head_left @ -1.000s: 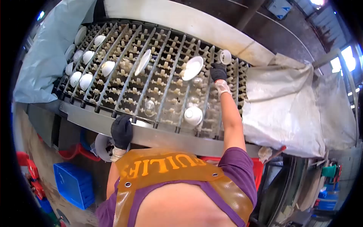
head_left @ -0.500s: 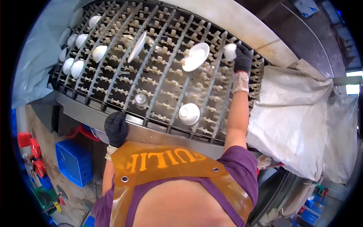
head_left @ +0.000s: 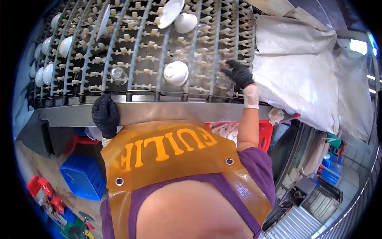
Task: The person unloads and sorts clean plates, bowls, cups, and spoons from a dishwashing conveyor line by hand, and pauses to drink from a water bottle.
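A wide conveyor with rows of pale plastic pegs and grey bars [head_left: 137, 42] runs across in front of me. My left hand [head_left: 106, 115], in a black glove, is closed over its metal front edge [head_left: 155, 111]. Holding nothing, my right hand [head_left: 240, 75] hovers over the right end of the pegs with its gloved fingers apart. Left of it an upturned white bowl [head_left: 176, 73] lies on the pegs. Farther back another white bowl [head_left: 186, 23] sits against an oval white dish [head_left: 171, 12]. A clear glass [head_left: 119, 75] lies nearer my left hand.
Several white bowls [head_left: 65, 47] and a tilted white plate [head_left: 104, 23] stand on the left part of the conveyor. White plastic sheeting [head_left: 296, 75] hangs at the right end. Below the edge are a red crate [head_left: 265, 134] and a blue bin [head_left: 82, 176].
My right hand has let go of the white bowl at the back and come nearer to me. That bowl now rests beside the oval dish. My left hand stays on the edge; the view has shifted.
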The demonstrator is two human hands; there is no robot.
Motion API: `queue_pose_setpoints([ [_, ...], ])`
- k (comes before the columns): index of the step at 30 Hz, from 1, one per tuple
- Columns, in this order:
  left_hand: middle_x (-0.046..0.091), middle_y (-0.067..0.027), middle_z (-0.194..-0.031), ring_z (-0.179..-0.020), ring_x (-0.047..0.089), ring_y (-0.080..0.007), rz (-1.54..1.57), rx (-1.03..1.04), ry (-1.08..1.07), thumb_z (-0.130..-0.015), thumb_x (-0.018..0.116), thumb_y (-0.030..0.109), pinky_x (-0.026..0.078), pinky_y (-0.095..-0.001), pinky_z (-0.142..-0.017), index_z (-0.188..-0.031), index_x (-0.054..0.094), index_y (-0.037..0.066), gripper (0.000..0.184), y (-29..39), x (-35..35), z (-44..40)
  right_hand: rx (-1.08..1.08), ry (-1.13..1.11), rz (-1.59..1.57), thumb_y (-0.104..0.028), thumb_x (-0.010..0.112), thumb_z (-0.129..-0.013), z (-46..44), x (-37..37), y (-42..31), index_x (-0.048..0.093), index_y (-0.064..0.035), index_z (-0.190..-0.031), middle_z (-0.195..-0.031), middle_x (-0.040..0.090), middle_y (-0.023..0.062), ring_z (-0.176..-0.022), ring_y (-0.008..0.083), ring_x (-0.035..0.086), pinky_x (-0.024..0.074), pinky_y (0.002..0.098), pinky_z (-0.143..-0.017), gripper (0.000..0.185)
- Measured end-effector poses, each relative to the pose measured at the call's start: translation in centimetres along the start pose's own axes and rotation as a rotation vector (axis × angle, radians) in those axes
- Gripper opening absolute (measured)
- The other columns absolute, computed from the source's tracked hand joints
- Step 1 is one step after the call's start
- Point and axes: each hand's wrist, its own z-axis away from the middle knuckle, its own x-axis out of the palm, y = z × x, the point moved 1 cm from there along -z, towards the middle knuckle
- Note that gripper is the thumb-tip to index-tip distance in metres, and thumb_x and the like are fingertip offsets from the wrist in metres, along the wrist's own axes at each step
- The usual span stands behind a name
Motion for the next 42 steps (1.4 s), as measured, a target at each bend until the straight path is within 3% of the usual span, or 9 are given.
queue_pose_setpoints([
  [3, 0.064, -0.0145, -0.095, -0.088, 0.061, -0.0302, 0.028, 0.025, 0.002, -0.075, 0.061, 0.001, 0.048, -0.0391, -0.08, -0.097, 0.065, 0.005, 0.023, 0.4, 0.1, 0.0, 0.078, 0.003, 0.307, -0.052, 0.068, -0.07, 4.0, 2.7, -3.0, 0.056, -0.0089, -0.117, -0.114, 0.06, 0.0167, -0.105, 0.0318, 0.057, 0.0436, 0.0421, -0.09, 0.065],
  [11, 0.064, -0.0168, -0.092, -0.086, 0.061, -0.0332, 0.065, 0.035, 0.024, -0.076, 0.06, -0.001, 0.048, -0.0387, -0.078, -0.096, 0.063, 0.001, 0.021, 1.5, 0.6, 0.2, 0.175, -0.138, 0.253, -0.056, 0.066, -0.068, 4.0, -1.5, -6.0, 0.057, -0.0084, -0.119, -0.112, 0.062, 0.0148, -0.102, 0.0313, 0.059, 0.0451, 0.0402, -0.089, 0.07],
  [13, 0.064, -0.0164, -0.092, -0.085, 0.061, -0.0328, 0.054, 0.024, 0.022, -0.075, 0.06, -0.002, 0.048, -0.0387, -0.078, -0.095, 0.064, 0.001, 0.021, 1.9, 0.6, 0.0, 0.211, 0.06, -0.013, -0.055, 0.068, -0.069, 5.0, -2.9, -7.4, 0.055, -0.005, -0.12, -0.112, 0.062, 0.016, -0.102, 0.0305, 0.06, 0.0462, 0.0368, -0.088, 0.072],
  [15, 0.064, -0.0159, -0.091, -0.085, 0.061, -0.0324, 0.064, 0.032, -0.007, -0.075, 0.059, -0.002, 0.048, -0.0387, -0.077, -0.095, 0.064, 0.002, 0.021, 2.4, 0.6, 0.1, 0.025, 0.307, -0.72, -0.045, 0.076, -0.067, 5.7, -1.5, -9.2, 0.053, -0.0028, -0.121, -0.107, 0.062, 0.017, -0.098, 0.0308, 0.06, 0.0469, 0.0366, -0.084, 0.072],
  [21, 0.064, -0.0164, -0.09, -0.084, 0.061, -0.0326, 0.044, 0.039, 0.009, -0.074, 0.06, -0.002, 0.048, -0.0392, -0.076, -0.094, 0.063, 0.001, 0.021, 3.1, 1.3, 0.2, -0.283, 0.456, -0.074, -0.032, 0.075, -0.065, 4.9, 6.1, -9.3, 0.055, -0.0104, -0.115, -0.109, 0.058, 0.013, -0.104, 0.0322, 0.054, 0.0384, 0.0392, -0.092, 0.058],
  [26, 0.064, -0.0145, -0.091, -0.086, 0.061, -0.0305, 0.025, 0.015, 0.014, -0.072, 0.063, 0.001, 0.048, -0.0395, -0.077, -0.093, 0.065, 0.003, 0.021, 4.3, 1.9, 0.4, -0.303, 0.675, -0.144, -0.014, 0.07, -0.073, 5.7, 2.8, -5.8, 0.061, -0.0068, -0.103, -0.101, 0.062, 0.0131, -0.096, 0.0314, 0.057, 0.0439, 0.0388, -0.085, 0.033],
  [32, 0.064, -0.0176, -0.091, -0.085, 0.061, -0.0332, 0.019, 0.006, -0.003, -0.073, 0.06, -0.002, 0.048, -0.0394, -0.078, -0.095, 0.064, 0.0, 0.022, 5.0, 2.5, 0.7, 0.184, 0.581, 0.048, -0.019, 0.064, -0.077, 8.7, 1.8, 6.4, 0.063, -0.0063, -0.101, -0.094, 0.064, 0.0142, -0.095, 0.0308, 0.058, 0.0447, 0.0397, -0.085, 0.027],
  [38, 0.065, -0.0142, -0.092, -0.086, 0.061, -0.0298, 0.026, 0.025, 0.002, -0.073, 0.062, 0.0, 0.048, -0.0387, -0.078, -0.095, 0.065, 0.003, 0.022, 5.7, 3.1, 1.1, 0.252, 0.704, 0.457, -0.011, 0.058, -0.072, 7.3, 1.6, 8.1, 0.054, -0.0156, -0.116, -0.096, 0.059, 0.0169, -0.092, 0.0334, 0.056, 0.0462, 0.0432, -0.079, 0.044],
  [42, 0.064, -0.0148, -0.092, -0.086, 0.061, -0.0309, 0.061, 0.049, 0.036, -0.073, 0.062, 0.001, 0.048, -0.0388, -0.078, -0.095, 0.065, 0.003, 0.022, 5.8, 3.4, 1.4, 0.414, 0.44, 0.384, -0.018, 0.054, -0.08, 3.6, 2.8, 14.5, 0.05, -0.017, -0.122, -0.108, 0.058, 0.0178, -0.096, 0.0307, 0.059, 0.0498, 0.0421, -0.073, 0.043],
])
